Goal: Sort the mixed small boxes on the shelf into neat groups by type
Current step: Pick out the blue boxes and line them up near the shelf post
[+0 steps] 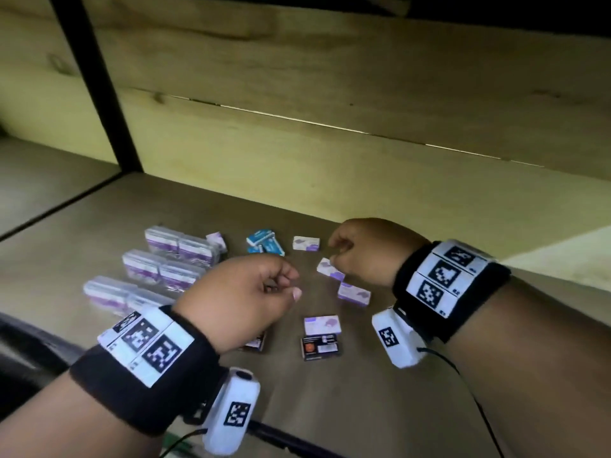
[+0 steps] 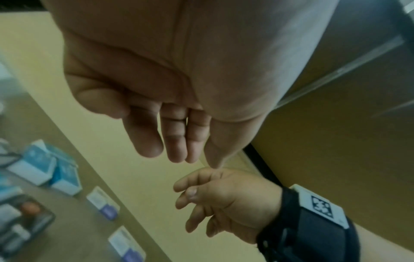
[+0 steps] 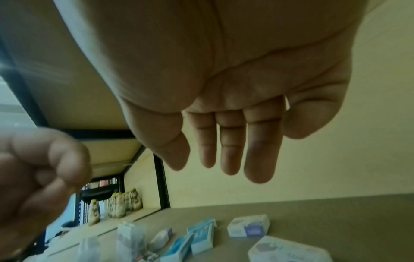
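Note:
Small boxes lie scattered on the wooden shelf. Two blue boxes sit at the back, with white-and-purple boxes beside them and others toward the front. A black box lies below a white-and-purple one. My left hand hovers over the middle with fingers loosely curled and empty, as the left wrist view confirms. My right hand hangs just above a tilted white-and-purple box; its fingers hang relaxed and hold nothing.
Three rows of clear-wrapped purple packs line the left side. A dark box is half hidden under my left wrist. A black upright post stands at the back left; the wooden back wall is close behind.

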